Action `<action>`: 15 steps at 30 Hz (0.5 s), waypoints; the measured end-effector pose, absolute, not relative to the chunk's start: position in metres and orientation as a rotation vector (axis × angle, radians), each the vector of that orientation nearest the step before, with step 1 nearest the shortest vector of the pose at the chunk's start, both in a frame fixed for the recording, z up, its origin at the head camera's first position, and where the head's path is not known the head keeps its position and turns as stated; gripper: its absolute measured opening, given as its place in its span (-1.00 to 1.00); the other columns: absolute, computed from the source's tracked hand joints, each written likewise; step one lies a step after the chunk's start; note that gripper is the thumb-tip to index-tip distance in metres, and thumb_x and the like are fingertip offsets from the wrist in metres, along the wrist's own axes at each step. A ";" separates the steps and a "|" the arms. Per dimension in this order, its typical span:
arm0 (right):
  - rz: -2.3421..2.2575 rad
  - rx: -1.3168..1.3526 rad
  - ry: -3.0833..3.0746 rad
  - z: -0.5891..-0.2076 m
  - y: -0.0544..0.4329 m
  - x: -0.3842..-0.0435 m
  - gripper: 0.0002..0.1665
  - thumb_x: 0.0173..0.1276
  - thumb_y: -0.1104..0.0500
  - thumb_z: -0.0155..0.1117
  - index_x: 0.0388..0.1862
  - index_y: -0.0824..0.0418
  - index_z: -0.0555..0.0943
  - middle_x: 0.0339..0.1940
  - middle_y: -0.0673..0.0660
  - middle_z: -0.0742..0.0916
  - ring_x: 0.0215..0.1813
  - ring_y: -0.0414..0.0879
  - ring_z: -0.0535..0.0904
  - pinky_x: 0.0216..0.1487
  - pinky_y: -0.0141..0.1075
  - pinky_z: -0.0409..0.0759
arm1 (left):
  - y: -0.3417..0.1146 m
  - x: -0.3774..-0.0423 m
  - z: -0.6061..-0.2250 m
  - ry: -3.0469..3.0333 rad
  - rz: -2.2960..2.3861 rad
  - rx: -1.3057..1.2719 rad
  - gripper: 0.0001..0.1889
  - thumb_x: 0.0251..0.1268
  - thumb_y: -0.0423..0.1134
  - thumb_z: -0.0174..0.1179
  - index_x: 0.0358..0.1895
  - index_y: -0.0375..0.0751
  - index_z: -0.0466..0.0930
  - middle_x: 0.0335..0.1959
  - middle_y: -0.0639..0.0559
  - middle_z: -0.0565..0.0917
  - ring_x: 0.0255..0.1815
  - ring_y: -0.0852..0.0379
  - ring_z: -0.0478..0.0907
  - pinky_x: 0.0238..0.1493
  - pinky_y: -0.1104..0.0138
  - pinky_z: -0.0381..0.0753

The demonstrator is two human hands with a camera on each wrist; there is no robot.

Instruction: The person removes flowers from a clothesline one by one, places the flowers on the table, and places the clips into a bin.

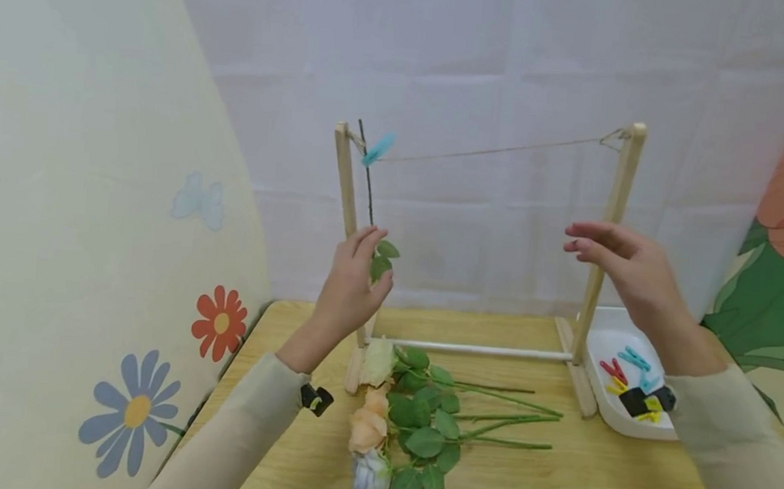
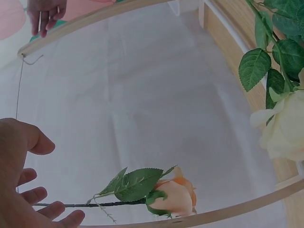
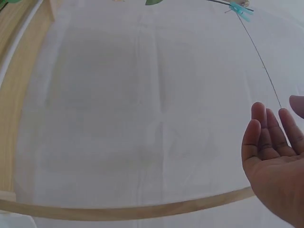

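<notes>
A peach rose [image 2: 173, 197] hangs head down from a string [image 1: 489, 151], its dark stem [image 1: 370, 189] clipped by a light-blue clothespin [image 1: 379, 150] near the left post. Beside that stem is my left hand [image 1: 354, 284], fingers relaxed and apart; it hides the bloom in the head view. Whether a fingertip touches the stem I cannot tell. My right hand [image 1: 638, 275] is raised in front of the right post [image 1: 619, 186], fingers slightly bent and holding nothing. On the table lie a cream rose [image 1: 378, 361], a peach-coloured rose [image 1: 370, 419] and a pale blue rose [image 1: 371, 479].
The wooden frame stands on the table [image 1: 504, 484], with a white crossbar [image 1: 473, 350] low between its posts. At the right, a white tray [image 1: 595, 368] holds several coloured clothespins [image 1: 634, 359]. White cloth [image 1: 475, 236] hangs behind; a decorated panel [image 1: 111, 215] rises at the left.
</notes>
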State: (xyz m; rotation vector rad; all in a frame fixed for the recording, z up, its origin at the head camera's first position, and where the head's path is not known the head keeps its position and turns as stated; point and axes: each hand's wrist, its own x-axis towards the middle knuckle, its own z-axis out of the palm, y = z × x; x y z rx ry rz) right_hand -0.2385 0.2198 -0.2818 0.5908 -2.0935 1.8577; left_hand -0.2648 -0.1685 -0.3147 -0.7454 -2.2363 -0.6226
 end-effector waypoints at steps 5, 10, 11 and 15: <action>1.853 0.601 -2.095 -0.271 0.205 -0.240 -0.61 0.51 0.18 0.26 0.24 0.29 0.61 0.06 -0.05 0.74 0.06 -0.17 0.68 0.06 -0.46 0.63 | -0.171 -0.268 -0.310 -2.221 -0.699 -0.679 -0.36 0.27 -0.44 0.28 0.42 -0.44 0.31 0.39 -0.41 0.35 0.40 -0.38 0.29 0.36 -0.16 0.41; 1.735 0.535 -2.194 -0.262 0.192 -0.242 -0.55 0.52 0.05 0.24 0.28 0.24 0.59 0.10 -0.07 0.72 0.10 -0.19 0.65 0.11 -0.47 0.60 | -0.169 -0.271 -0.307 -2.168 -0.772 -0.674 -0.34 0.23 -0.50 0.23 0.43 -0.46 0.29 0.40 -0.46 0.34 0.43 -0.39 0.26 0.42 -0.16 0.35; 1.733 0.526 -2.196 -0.260 0.190 -0.243 -0.54 0.52 0.03 0.24 0.28 0.23 0.59 0.10 -0.07 0.72 0.10 -0.19 0.65 0.11 -0.46 0.60 | -0.169 -0.272 -0.306 -2.157 -0.777 -0.678 -0.34 0.23 -0.50 0.23 0.43 -0.47 0.28 0.40 -0.46 0.33 0.44 -0.39 0.26 0.44 -0.14 0.33; 1.801 0.558 -2.137 -0.255 0.181 -0.251 -0.56 0.51 0.08 0.27 0.25 0.27 0.60 0.08 -0.05 0.73 0.09 -0.18 0.66 0.10 -0.44 0.61 | -0.167 -0.277 -0.305 -2.113 -0.804 -0.682 -0.32 0.25 -0.48 0.23 0.45 -0.48 0.24 0.43 -0.44 0.31 0.47 -0.34 0.24 0.49 -0.10 0.27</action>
